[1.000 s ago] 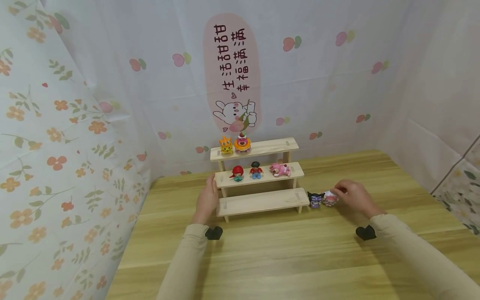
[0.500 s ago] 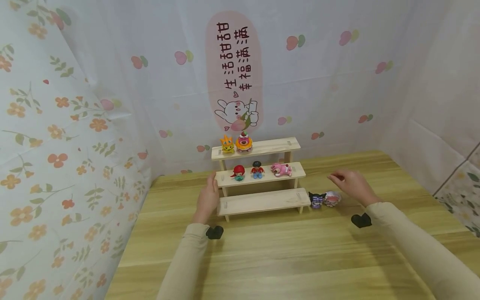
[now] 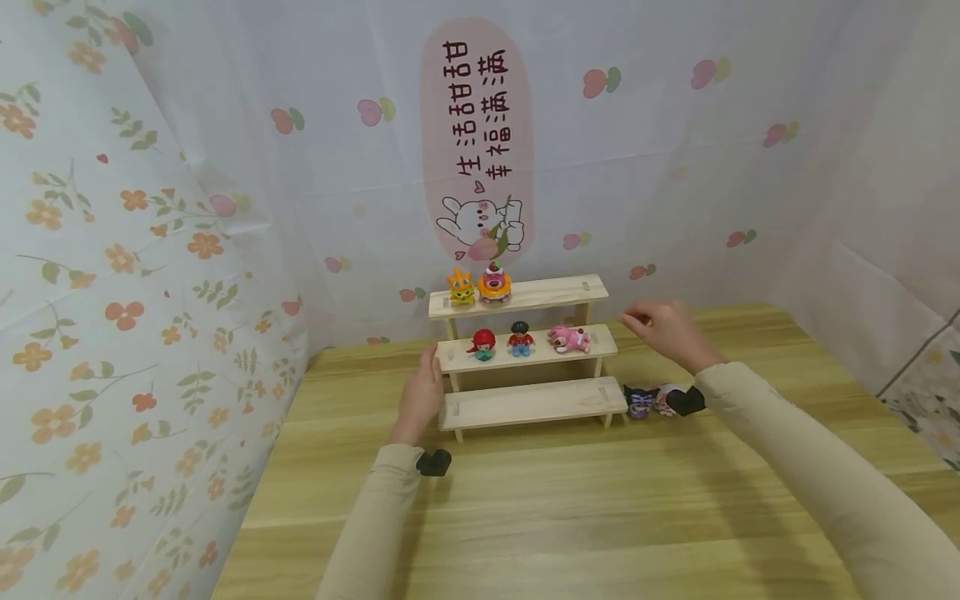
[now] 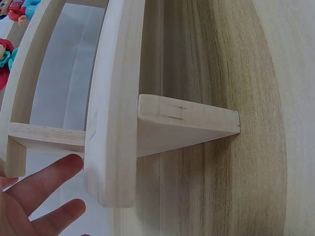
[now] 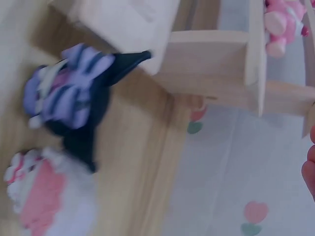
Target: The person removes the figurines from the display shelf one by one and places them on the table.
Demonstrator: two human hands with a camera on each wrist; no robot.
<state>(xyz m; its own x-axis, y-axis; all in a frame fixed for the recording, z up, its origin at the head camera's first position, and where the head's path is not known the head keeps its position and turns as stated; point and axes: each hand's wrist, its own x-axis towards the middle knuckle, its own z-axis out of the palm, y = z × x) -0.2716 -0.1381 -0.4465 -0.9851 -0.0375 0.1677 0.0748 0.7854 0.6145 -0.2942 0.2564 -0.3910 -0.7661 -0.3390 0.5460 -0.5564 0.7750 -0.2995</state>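
Observation:
A three-step wooden display stand (image 3: 532, 403) is on the table. My left hand (image 3: 418, 398) is at its left side, fingers extended by the middle step's end; the left wrist view shows its fingertips (image 4: 74, 164) close to the support. My right hand (image 3: 667, 333) is raised off the stand's right side, fingers loosely bent, with nothing seen in them. Below it sit a black-and-purple figurine (image 3: 639, 403) and a white-and-pink figurine (image 5: 54, 196), partly covered by the wrist strap in the head view.
The top step bears a yellow figurine (image 3: 461, 288) and a pink bear in an orange ring (image 3: 494, 286). On the middle step are a red-haired figurine (image 3: 483, 344), a red-jacketed figurine (image 3: 521, 340) and a lying pink bear (image 3: 570, 338). Patterned cloth (image 3: 360, 183) hangs behind.
My right hand has let go of the white-and-pink figurine and moved up and left, toward the stand's upper right end. The left hand stays at the stand's left side.

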